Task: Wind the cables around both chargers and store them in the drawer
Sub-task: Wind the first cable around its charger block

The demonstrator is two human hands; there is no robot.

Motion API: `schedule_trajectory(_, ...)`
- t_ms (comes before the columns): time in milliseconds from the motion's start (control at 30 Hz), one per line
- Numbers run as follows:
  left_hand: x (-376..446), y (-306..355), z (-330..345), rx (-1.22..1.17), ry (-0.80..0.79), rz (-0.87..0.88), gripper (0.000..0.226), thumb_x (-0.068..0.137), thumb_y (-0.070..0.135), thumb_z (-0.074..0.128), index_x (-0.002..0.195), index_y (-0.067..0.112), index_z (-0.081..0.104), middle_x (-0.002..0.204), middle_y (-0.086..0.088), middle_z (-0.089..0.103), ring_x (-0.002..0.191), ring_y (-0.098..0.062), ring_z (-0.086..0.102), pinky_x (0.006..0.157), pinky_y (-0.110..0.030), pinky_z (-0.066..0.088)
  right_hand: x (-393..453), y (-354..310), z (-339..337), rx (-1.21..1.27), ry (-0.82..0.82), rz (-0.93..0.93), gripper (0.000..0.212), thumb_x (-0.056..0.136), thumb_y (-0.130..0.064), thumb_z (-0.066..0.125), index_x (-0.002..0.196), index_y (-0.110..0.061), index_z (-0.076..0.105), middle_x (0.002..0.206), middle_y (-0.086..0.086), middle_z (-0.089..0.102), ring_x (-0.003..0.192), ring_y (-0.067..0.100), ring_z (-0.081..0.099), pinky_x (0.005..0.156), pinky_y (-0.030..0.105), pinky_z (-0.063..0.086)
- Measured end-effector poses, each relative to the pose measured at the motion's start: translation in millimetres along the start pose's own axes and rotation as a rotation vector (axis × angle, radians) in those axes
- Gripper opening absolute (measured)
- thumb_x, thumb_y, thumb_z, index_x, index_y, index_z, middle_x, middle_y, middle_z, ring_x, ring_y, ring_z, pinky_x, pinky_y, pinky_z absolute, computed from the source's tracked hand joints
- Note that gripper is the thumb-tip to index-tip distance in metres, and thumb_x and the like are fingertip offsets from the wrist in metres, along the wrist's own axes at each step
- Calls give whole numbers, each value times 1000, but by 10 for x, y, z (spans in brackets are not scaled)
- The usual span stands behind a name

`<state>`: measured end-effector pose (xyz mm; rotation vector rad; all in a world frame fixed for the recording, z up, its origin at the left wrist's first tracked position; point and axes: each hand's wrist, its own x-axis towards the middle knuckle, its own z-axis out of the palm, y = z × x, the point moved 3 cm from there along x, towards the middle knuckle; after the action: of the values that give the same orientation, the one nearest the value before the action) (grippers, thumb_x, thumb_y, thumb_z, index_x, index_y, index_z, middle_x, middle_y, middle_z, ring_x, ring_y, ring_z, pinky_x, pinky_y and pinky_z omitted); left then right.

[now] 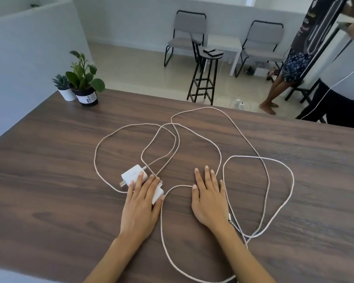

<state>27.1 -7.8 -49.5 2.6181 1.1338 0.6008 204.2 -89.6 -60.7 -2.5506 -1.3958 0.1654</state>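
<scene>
Nearest the camera, two bare forearms reach up from the bottom edge onto a dark wood-grain table [49,160] that fills the lower two thirds of the frame. The left hand [140,207] lies palm down, fingers spread wide and nothing gripped, its fingertips resting on two white chargers: the upper charger [132,174], a rounded block with metal prongs pointing lower left, and the lower charger [158,194], mostly hidden under the fingers. The right hand [209,201] lies flat and open on bare wood at centre frame, holding nothing. The thin, pale braided cables [219,152] sprawl unwound in large crossing loops across the middle and right of the table; one loop curls between the hands. At upper left, a black pot [86,97] holds a broad-leaved green plant, touching a smaller white pot [66,94] with a spiky succulent.
</scene>
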Motion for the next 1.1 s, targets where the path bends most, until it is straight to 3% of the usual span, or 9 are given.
schedule_trajectory(233,16,67,3,-66,-33,100,46,96,45,29,129,19,48,135,2,53,137,-20,27,116,-30,9,-97,281,-62,-13,17,95,65,85,-47,-5,148,-31,0,158,-6,-2,146,11,-4,117,36,-3)
schedule_trajectory(333,5,36,1,-84,-6,66,49,95,47,30,132,18,43,135,0,53,136,-18,30,115,-29,13,-78,269,-58,-23,33,103,63,87,-46,-1,148,-30,2,158,-6,1,145,11,-3,118,39,1)
schedule_trajectory(567,-35,2,-26,-27,92,16,51,88,44,48,119,6,62,120,-2,65,118,-17,47,96,-31,37,-37,228,-54,-20,-8,99,65,87,-50,0,149,-33,5,158,-6,-4,145,9,-8,117,41,-2)
schedule_trajectory(767,-78,-13,-131,-118,110,22,47,86,38,51,123,10,59,122,1,63,111,-14,49,92,-26,36,-50,229,-47,-16,-20,97,66,87,-51,0,149,-33,6,158,-5,-5,145,11,-9,117,43,-2)
schedule_trajectory(933,-123,-60,-292,-269,115,22,47,84,31,62,126,12,57,127,5,59,117,-12,50,101,-20,36,14,58,-147,73,33,-58,60,91,-48,10,149,-33,12,157,-6,-2,144,11,-8,116,47,-1)
schedule_trajectory(1000,-146,-92,-342,-365,98,-24,50,80,22,71,127,15,57,128,8,56,118,-5,49,100,-10,34,92,-76,-185,143,16,-162,57,92,-48,14,148,-38,10,158,-9,-5,145,11,-12,117,43,-1)
schedule_trajectory(1100,-154,-163,-383,-562,45,-136,58,73,13,80,126,21,58,129,14,57,121,2,48,95,-6,38,226,-320,-212,293,-72,-315,54,94,-48,21,146,-46,5,157,-14,-10,143,6,-16,116,36,-4)
